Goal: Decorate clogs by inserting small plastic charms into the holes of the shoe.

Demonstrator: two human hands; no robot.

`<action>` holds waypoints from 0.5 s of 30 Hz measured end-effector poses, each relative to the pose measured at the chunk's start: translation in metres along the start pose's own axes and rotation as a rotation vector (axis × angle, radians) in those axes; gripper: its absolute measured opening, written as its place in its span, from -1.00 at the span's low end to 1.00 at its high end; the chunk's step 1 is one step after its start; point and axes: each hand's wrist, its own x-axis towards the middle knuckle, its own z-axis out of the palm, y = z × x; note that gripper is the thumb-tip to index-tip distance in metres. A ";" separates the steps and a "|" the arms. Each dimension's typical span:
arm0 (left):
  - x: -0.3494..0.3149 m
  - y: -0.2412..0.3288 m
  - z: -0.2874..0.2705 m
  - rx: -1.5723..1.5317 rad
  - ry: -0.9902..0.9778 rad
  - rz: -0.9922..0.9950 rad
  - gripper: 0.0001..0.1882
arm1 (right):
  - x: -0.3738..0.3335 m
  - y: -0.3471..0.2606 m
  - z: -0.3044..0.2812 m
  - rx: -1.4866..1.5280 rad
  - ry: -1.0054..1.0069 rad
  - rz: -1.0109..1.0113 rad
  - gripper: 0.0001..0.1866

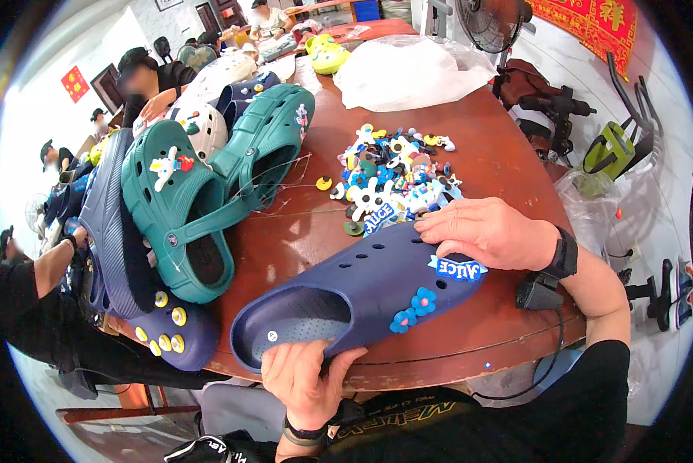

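Observation:
A navy foam clog point(316, 266) lies on its side across the near edge of the table, its heel end to the left. My left hand point(304, 374) grips the near rim of its foot opening, fingers inside and thumb outside. Over the toe end rests my right hand point(489, 231), its fingers curled onto the upper beside the holes. A blue lettered charm point(458, 268) sits under that thumb, and two blue flower charms point(414, 310) are fixed on the clog's side. Just beyond the toe is a loose pile of small shoe charms point(393, 174).
Two green clogs point(188, 208), joined by clear strands, stand left of me, with navy clogs point(119, 224) stacked beside them. Farther back are a white plastic bag point(408, 73) and a lime clog point(326, 54). Co-workers point(150, 81) sit along the left. A fan point(491, 23) stands behind.

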 end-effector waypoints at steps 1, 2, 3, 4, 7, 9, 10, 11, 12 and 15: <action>0.000 0.000 0.000 0.003 0.000 -0.002 -0.58 | 0.000 -0.001 0.000 -0.001 0.000 0.000 -0.81; 0.000 0.000 0.000 0.003 0.000 -0.001 -0.58 | -0.001 -0.002 0.000 0.006 -0.002 0.016 -0.81; 0.000 -0.001 0.001 0.004 0.000 0.001 -0.58 | -0.001 -0.002 0.000 0.012 -0.004 0.033 -0.81; 0.000 -0.001 0.001 0.006 -0.001 0.003 -0.58 | -0.001 -0.003 -0.001 0.012 -0.003 0.033 -0.81; 0.000 0.000 0.000 0.015 -0.003 -0.006 -0.58 | 0.001 -0.005 -0.002 -0.022 -0.015 0.028 -0.86; 0.000 0.000 0.000 0.014 0.000 -0.006 -0.58 | 0.001 -0.004 -0.001 0.005 -0.008 0.075 -0.89; 0.000 0.000 0.001 0.010 0.001 -0.004 -0.58 | 0.001 -0.002 0.001 0.001 -0.005 0.079 -0.89; 0.000 0.001 0.001 0.007 0.000 0.000 -0.58 | 0.002 0.003 0.005 0.018 0.038 0.144 -0.88; 0.000 0.002 0.001 0.010 0.001 -0.009 -0.58 | 0.003 0.008 0.009 0.035 0.081 0.209 -0.84; -0.001 0.002 0.002 0.011 0.011 -0.014 -0.58 | 0.006 0.016 0.014 0.225 0.132 0.415 -0.77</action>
